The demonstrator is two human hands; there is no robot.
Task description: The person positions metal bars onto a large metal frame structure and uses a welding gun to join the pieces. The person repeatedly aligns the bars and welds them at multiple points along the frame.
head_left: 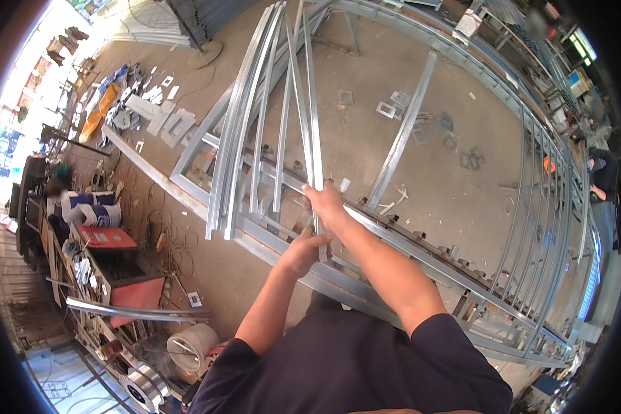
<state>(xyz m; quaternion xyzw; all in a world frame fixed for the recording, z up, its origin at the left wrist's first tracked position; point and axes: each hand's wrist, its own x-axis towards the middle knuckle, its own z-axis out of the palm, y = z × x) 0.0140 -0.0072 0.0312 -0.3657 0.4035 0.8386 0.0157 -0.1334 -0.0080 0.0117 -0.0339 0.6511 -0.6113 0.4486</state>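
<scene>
A long, thin metal channel (312, 131) runs away from me over the frame. My right hand (326, 205) is closed around it, a little way up from its near end. Lower down, my left hand (303, 254) grips the same channel close to that end, its fingers partly hidden. Just left of my hands, several similar loose channels (236, 152) lie fanned across the rails, their near ends overhanging. Beneath everything is a large galvanized steel frame (269, 241), its near rail passing in front of my body.
A crossbar (407, 124) spans the frame. Square plates (386, 109) lie on the floor inside it. At left are a red box (107, 237), a bucket (190, 347), a wire spool (145, 388) and cables. Another person (604, 176) is at the far right beside upright bars.
</scene>
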